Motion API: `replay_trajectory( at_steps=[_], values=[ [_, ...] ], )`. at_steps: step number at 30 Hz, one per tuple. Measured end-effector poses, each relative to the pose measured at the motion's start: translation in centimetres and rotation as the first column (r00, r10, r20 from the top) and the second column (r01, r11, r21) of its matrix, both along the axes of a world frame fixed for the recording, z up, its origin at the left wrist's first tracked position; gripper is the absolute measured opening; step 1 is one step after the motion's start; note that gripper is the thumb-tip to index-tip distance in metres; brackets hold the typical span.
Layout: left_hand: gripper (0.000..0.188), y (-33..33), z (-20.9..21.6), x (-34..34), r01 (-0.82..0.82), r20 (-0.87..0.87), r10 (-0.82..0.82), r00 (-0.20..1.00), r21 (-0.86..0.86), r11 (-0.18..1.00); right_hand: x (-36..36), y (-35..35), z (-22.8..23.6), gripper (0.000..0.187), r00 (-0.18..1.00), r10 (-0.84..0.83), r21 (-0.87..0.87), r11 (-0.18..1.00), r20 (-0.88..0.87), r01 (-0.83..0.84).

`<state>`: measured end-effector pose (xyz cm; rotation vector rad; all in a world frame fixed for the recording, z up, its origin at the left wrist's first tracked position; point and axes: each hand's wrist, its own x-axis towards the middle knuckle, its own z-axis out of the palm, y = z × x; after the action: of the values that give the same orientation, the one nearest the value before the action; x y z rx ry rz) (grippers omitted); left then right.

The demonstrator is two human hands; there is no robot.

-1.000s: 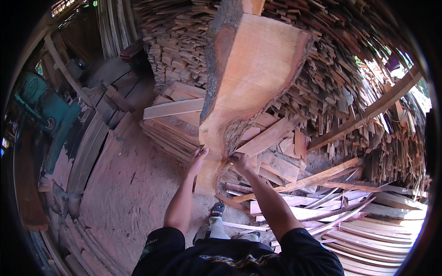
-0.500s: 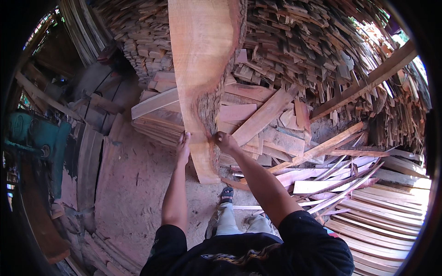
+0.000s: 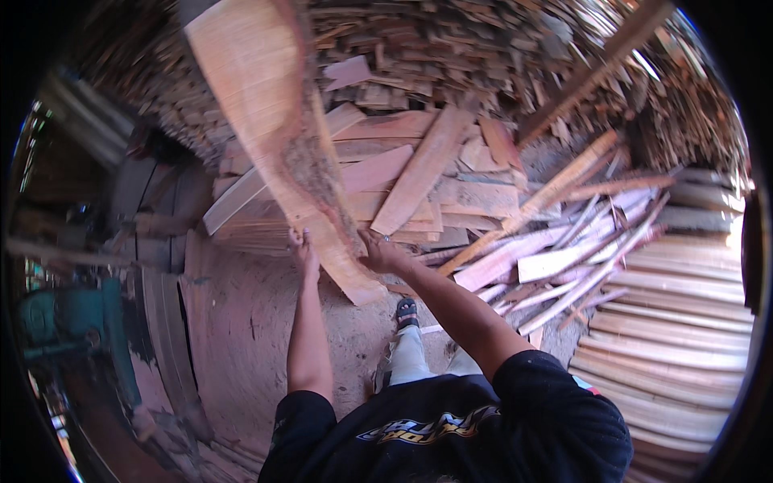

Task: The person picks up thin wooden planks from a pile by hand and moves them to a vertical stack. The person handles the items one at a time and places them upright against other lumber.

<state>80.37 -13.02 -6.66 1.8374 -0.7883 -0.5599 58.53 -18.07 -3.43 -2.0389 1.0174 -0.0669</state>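
A long, wide wooden slab (image 3: 250, 76) with rough bark along its right edge stretches away from me, its far end leaning to the left. My left hand (image 3: 304, 251) grips the slab's left edge close to its near end. On the bark side, my right hand (image 3: 382, 253) is closed on the opposite edge, its fingers partly hidden. The near end of the slab hangs above the dirt floor, just ahead of my sandalled foot (image 3: 407, 312).
Behind the slab lies a low pile of flat boards (image 3: 403, 125), backed by a tall stack of wood offcuts (image 3: 515, 56). Loose strips (image 3: 555, 266) and a row of planks (image 3: 668, 330) are at right. A green machine (image 3: 68, 322) stands at left. A slanting beam (image 3: 596, 68) crosses the upper right.
The slab's far end has swung to the left, so it now slants, while both hands keep hold of its near part. My view has shifted too.
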Motion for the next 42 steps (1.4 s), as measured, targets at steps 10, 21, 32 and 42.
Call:
replay_trajectory(
  at_steps=[10, 21, 32, 42],
  values=[
    [0.066, -0.6, -2.2, 2.5, 0.079, -0.191, -0.053, 0.98, 0.13, 0.988, -39.4, 25.5, -5.1, 0.033, 0.629, -0.132, 0.312, 0.779, -0.766, 0.544],
    [0.043, 7.4, -7.2, -10.3, 0.697, -0.47, -0.611, 0.637, 0.689, 0.197, -36.6, 44.5, -8.0, 0.032, 0.221, -0.753, 0.15, 0.163, -0.62, 0.975],
    [0.036, 0.6, 0.1, -28.2, 0.873, -0.092, -0.942, 0.324, 0.414, 0.259, -40.6, 35.6, -11.1, 0.023, 0.306, -0.863, 0.358, 0.16, -0.403, 0.92],
    [0.037, 12.6, 1.8, -32.4, 0.544, 0.039, -0.642, 0.766, 0.494, 0.679, -57.3, 23.2, -15.0, 0.017, 0.849, -0.479, 0.37, 0.764, -0.223, 0.529]
  ],
)
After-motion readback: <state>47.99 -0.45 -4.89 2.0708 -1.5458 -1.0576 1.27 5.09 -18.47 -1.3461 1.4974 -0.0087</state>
